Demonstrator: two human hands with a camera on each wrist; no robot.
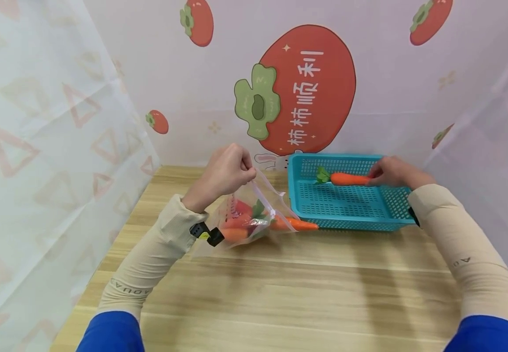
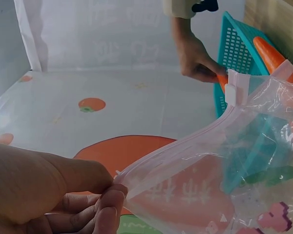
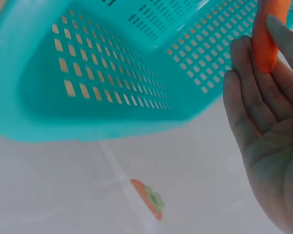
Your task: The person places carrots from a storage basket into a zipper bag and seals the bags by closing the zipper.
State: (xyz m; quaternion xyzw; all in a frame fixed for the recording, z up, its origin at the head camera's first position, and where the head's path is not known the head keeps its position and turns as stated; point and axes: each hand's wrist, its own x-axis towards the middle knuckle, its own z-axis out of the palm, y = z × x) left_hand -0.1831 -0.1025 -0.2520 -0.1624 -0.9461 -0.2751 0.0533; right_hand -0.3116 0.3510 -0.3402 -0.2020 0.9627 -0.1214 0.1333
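My left hand (image 1: pixel 229 171) pinches the rim of a clear zip bag (image 2: pixel 185 161) between thumb and fingers, lifting that edge. The bag has a pink zip strip with a white slider (image 2: pixel 231 95). Inside it lie red and orange vegetables with green leaves, blurred by the plastic. One carrot (image 1: pixel 299 224) sticks out of the bag's mouth toward the basket. My right hand (image 1: pixel 392 172) holds another carrot (image 1: pixel 348 179) by its tip, over the turquoise basket (image 1: pixel 342 208). That carrot's green leafy top points left. In the right wrist view the thumb presses the carrot (image 3: pixel 267 44) against the fingers.
The basket stands at the back right of the wooden table (image 1: pixel 280 293), against a white cloth wall (image 1: pixel 218 88) printed with persimmons. A second cloth wall (image 1: pixel 60 122) borders the table on the left.
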